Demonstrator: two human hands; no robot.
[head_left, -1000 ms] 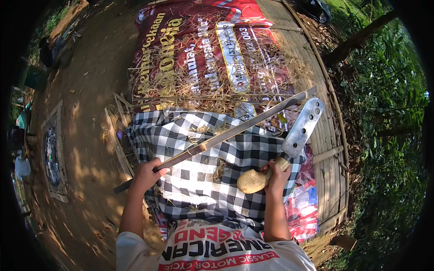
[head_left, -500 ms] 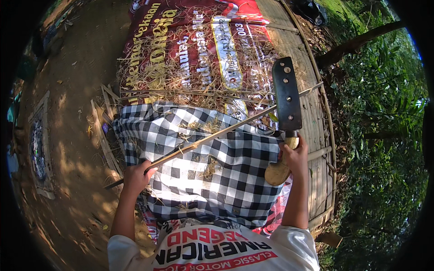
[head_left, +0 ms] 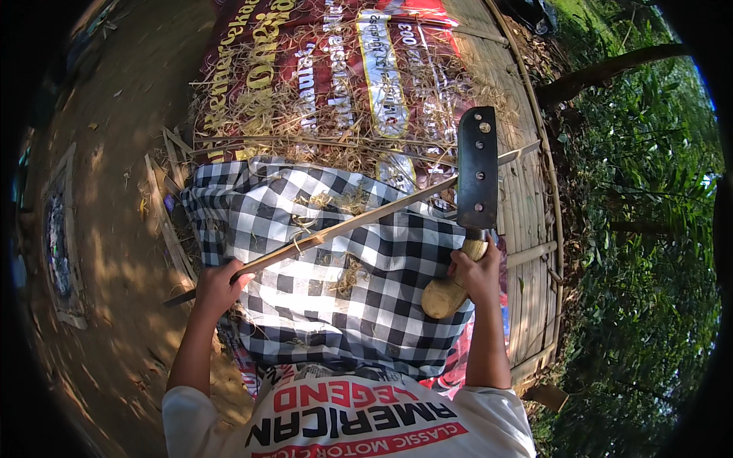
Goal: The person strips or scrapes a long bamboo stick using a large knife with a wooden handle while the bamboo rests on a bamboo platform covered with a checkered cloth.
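My left hand (head_left: 220, 288) is closed round the lower part of a long split bamboo strip (head_left: 359, 221), whose dark end sticks out past the fist at left. The strip slants up to the right across my lap. A broad dark-bladed knife (head_left: 477, 172) with rivet-like spots and a thick pale wooden handle stands in my right hand (head_left: 481, 276), its blade pointing away from me. The blade crosses in front of the strip's far part; whether they touch, I cannot tell. Under both lies a black-and-white checked cloth (head_left: 397, 294) with curly shavings on it.
Ahead, a dark red printed banner (head_left: 321, 84) strewn with thin shavings covers part of a bamboo platform (head_left: 527, 206). Bamboo pieces (head_left: 166, 217) lean at its left edge beside bare earth (head_left: 107, 229). Green plants (head_left: 649, 252) and a branch (head_left: 611, 70) lie beyond its right side.
The knife and my right hand have shifted left and slightly down, the handle's butt swinging left. My left hand and the bamboo strip have moved a little left in the picture.
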